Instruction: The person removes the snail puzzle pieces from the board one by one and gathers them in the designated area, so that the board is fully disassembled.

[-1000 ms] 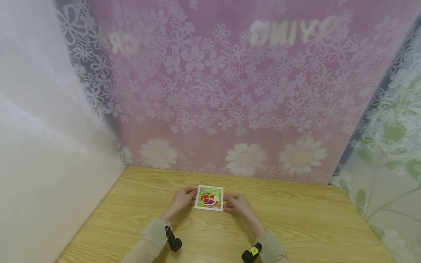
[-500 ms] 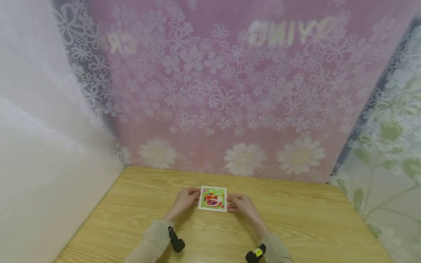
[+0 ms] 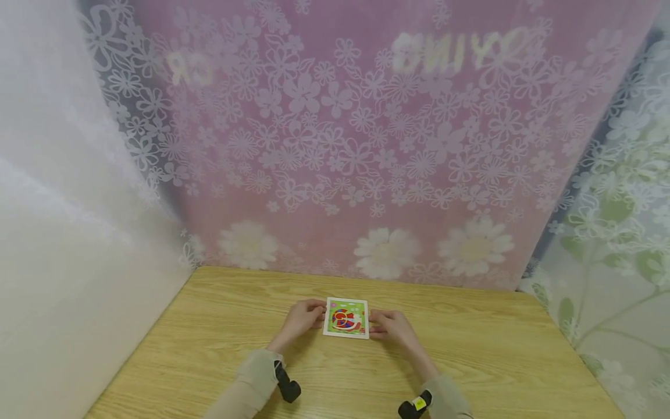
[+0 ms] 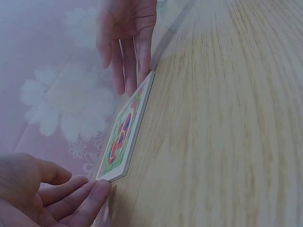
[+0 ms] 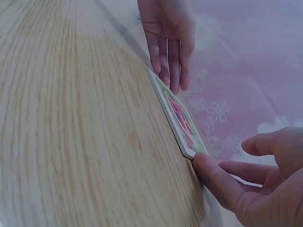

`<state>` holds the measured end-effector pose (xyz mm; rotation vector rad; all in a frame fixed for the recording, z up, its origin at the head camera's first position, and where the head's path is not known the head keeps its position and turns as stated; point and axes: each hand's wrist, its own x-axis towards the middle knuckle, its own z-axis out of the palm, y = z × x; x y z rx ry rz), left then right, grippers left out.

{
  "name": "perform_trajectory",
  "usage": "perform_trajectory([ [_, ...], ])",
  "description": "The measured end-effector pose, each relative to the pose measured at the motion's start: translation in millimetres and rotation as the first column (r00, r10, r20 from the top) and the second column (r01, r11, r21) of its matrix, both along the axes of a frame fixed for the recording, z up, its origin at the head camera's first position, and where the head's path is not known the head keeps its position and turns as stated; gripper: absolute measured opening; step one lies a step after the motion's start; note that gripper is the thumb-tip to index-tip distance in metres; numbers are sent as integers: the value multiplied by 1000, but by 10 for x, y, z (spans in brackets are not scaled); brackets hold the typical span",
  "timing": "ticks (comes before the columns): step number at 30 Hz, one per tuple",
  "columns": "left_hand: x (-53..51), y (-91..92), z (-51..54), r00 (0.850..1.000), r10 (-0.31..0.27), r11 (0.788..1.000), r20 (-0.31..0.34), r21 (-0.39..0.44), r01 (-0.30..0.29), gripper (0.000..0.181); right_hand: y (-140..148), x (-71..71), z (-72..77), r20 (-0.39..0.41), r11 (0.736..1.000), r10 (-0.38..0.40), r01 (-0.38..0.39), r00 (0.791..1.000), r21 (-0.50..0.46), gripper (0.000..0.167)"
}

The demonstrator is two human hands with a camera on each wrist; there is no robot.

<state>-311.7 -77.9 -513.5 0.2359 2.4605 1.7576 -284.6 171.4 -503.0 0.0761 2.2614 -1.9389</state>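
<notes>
A square, white-rimmed picture board (image 3: 346, 318) lies flat on the table, with a red-and-blue snail on a green ground. It may be a small puzzle, but its pieces are too small to tell. My left hand (image 3: 303, 318) is at its left edge, with fairly straight fingertips touching the near corner in the left wrist view. On the opposite edge, my right hand (image 3: 395, 330) holds its fingers loosely extended, and a fingertip (image 5: 202, 162) touches the board's corner in the right wrist view. Both thumbs stand apart from the board.
The wood-grain table (image 3: 340, 378) extends around the board and both hands. Behind it hangs a pink floral curtain (image 3: 335, 174). A pale sheet (image 3: 78, 233) borders the left side, and a leaf-patterned curtain (image 3: 617, 262) borders the right. Black wrist cameras (image 3: 287, 384) sit at the sleeves.
The board has slid a little to the right across the table, and both hands have moved along with it at its sides. The head view has shifted slightly.
</notes>
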Motion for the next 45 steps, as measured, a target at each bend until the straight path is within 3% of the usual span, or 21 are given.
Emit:
perform_trajectory([
  [21, 7, 262, -79, 999, -47, 997, 7, 57, 47, 29, 235, 110, 59, -12, 998, -46, 46, 999, 52, 38],
  [36, 25, 363, -28, 998, -62, 998, 14, 31, 61, 30, 363, 98, 19, -28, 998, -10, 11, 1000, 56, 43],
  [45, 42, 384, -5, 998, -60, 998, 17, 37, 60, 30, 366, 47, 10, -32, 994, -70, 72, 997, 76, 38],
])
